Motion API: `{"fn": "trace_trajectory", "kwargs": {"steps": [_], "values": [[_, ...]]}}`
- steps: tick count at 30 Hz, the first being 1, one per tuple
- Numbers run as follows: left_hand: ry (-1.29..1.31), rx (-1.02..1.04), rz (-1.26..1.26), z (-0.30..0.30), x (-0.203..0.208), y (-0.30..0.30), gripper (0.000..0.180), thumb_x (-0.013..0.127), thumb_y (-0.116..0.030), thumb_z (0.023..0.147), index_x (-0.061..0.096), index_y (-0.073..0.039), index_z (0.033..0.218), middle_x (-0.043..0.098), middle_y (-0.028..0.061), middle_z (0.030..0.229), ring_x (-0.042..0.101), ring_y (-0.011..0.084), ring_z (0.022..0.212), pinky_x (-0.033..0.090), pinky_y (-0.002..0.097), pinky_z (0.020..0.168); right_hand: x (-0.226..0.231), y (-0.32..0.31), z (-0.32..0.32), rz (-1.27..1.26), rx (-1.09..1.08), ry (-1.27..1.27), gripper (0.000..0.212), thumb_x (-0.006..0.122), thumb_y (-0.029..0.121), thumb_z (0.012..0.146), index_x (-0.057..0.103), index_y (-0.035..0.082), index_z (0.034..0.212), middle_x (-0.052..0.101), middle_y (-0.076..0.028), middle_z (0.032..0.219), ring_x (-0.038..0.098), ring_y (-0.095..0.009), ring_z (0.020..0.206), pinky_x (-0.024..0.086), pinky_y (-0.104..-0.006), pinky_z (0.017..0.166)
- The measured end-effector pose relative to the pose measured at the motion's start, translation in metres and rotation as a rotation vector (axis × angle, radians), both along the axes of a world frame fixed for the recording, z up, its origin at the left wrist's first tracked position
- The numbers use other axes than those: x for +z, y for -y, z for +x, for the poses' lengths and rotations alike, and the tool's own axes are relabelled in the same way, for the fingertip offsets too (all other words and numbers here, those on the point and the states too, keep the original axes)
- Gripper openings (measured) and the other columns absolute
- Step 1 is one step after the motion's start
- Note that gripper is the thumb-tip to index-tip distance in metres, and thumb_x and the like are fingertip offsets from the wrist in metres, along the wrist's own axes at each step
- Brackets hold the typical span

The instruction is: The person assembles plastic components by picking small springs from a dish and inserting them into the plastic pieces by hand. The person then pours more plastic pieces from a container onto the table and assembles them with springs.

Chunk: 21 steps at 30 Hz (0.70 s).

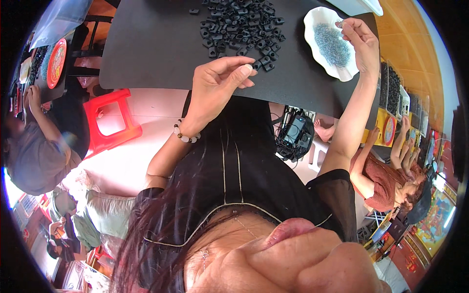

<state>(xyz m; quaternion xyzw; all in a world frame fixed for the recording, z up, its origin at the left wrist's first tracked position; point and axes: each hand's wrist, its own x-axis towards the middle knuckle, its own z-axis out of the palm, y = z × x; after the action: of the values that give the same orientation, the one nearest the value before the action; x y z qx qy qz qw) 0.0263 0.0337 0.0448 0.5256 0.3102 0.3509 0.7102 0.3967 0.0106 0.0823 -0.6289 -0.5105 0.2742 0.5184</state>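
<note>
A black table [156,44] carries a heap of several small black plastic parts [239,24] at its far middle. To the right of the heap stands a white scalloped dish [315,17] holding many tiny grey metal pieces [332,46]. My left hand [217,85] hovers at the table's near edge just below the heap, its fingertips pinched together on what looks like one small black part. My right hand [359,41] is raised over the dish, thumb and forefinger pinching a tiny metal piece at the dish's upper rim.
A red plastic stool [110,122] stands on the floor to the left under the table. A black device with cables [295,134] lies below the table edge. Another person [34,146] sits at left by a red tray [56,62], and another person [391,180] sits at right.
</note>
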Motion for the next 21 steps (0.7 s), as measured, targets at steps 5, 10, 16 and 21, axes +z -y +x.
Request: {"fn": "trace_trajectory", "kwargs": {"steps": [5,10,16,21], "values": [[0.016,-0.022,-0.049,0.007,0.003,0.006,0.024,0.067,-0.016,0.092,0.069,0.0,0.109,0.071,0.0096,0.092,0.068,0.0127,0.079,0.054,0.0243,0.073,0.006,0.017,-0.056,0.081,0.047,-0.136,0.016,0.071,0.011,0.087,0.068,0.001,0.099,0.07,-0.005,0.09,0.063,-0.01,0.085,0.046,-0.0233,0.076],[0.118,-0.09,-0.056,0.014,0.01,0.01,0.026,0.065,-0.019,0.094,0.069,-0.001,0.111,0.072,0.012,0.096,0.067,0.0127,0.081,0.054,0.0246,0.075,0.009,0.028,-0.095,0.154,-0.02,-0.11,0.012,0.069,0.007,0.086,0.069,-0.001,0.096,0.071,-0.008,0.091,0.064,-0.01,0.085,0.046,-0.0221,0.076],[0.041,-0.112,0.104,0.037,0.023,0.0,0.027,0.066,-0.02,0.093,0.069,0.0,0.11,0.07,0.0069,0.089,0.066,0.0104,0.079,0.053,0.0232,0.072,0.014,0.04,-0.061,0.118,-0.03,-0.112,0.013,0.071,0.008,0.085,0.07,0.0,0.096,0.071,-0.008,0.088,0.059,-0.007,0.077,0.044,-0.02,0.072],[-0.144,-0.133,0.627,0.097,0.055,-0.03,0.028,0.07,-0.023,0.088,0.072,-0.002,0.107,0.07,0.0058,0.088,0.064,0.008,0.075,0.051,0.0233,0.063,0.017,0.053,-0.061,0.139,0.001,-0.183,0.014,0.07,0.006,0.085,0.069,0.0,0.097,0.07,-0.006,0.088,0.061,-0.008,0.078,0.045,-0.0204,0.074]]}}
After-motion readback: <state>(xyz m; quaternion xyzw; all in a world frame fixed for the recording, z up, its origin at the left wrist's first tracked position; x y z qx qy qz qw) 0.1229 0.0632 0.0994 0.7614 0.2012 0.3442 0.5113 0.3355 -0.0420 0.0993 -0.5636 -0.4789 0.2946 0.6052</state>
